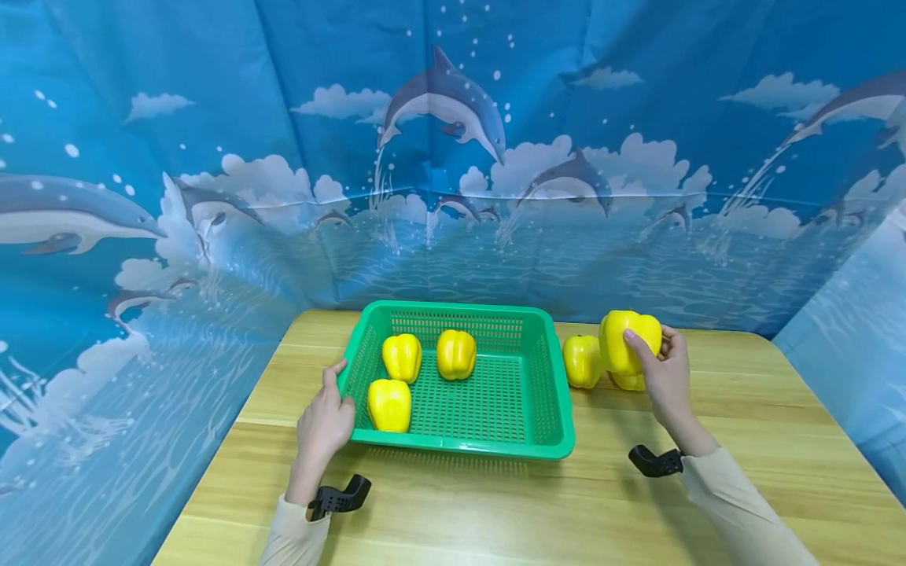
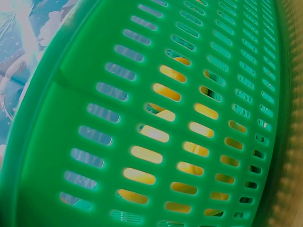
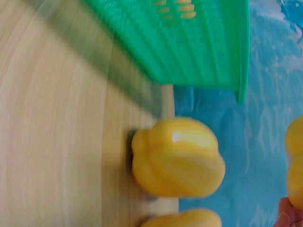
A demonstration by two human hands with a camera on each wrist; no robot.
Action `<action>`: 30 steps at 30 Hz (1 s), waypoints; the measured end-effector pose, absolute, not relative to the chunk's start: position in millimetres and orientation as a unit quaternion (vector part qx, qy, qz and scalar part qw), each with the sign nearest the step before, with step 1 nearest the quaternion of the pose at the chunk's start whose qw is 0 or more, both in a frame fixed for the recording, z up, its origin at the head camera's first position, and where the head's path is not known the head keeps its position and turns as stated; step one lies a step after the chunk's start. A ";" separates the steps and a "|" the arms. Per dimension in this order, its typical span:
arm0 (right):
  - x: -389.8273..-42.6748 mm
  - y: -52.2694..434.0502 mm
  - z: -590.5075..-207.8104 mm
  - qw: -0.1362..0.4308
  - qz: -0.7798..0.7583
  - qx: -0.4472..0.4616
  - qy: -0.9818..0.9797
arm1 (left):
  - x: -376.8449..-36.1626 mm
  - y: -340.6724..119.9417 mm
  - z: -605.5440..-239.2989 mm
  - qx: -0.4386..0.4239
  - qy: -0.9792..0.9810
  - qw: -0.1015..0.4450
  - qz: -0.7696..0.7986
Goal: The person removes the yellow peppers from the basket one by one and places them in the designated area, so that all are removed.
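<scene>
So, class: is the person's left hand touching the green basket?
Touching. The head view shows the left hand resting against the green basket at its left rim, thumb along the edge.

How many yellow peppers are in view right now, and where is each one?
6. Three sit in the green basket. One stands on the table, one is held up by the right hand at, one is partly hidden behind it.
</scene>
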State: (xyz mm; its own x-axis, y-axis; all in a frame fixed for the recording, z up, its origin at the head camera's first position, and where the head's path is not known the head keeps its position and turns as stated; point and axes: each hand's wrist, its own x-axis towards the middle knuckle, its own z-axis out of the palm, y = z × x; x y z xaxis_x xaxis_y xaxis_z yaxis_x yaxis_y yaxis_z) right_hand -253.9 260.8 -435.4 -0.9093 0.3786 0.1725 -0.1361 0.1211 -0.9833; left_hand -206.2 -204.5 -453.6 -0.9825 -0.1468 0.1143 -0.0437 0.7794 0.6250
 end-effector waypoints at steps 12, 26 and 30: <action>-262.1 302.5 -452.7 0.262 0.656 -0.178 -0.685 | -207.1 -204.6 -454.2 0.053 -0.940 0.082 -0.327; -267.0 349.3 -467.9 0.212 0.688 -0.242 -0.651 | -208.4 -204.9 -455.5 0.053 -0.940 0.082 -0.327; -272.5 365.4 -482.1 0.188 0.645 -0.270 -0.689 | -208.1 -204.8 -456.1 0.052 -0.940 0.082 -0.328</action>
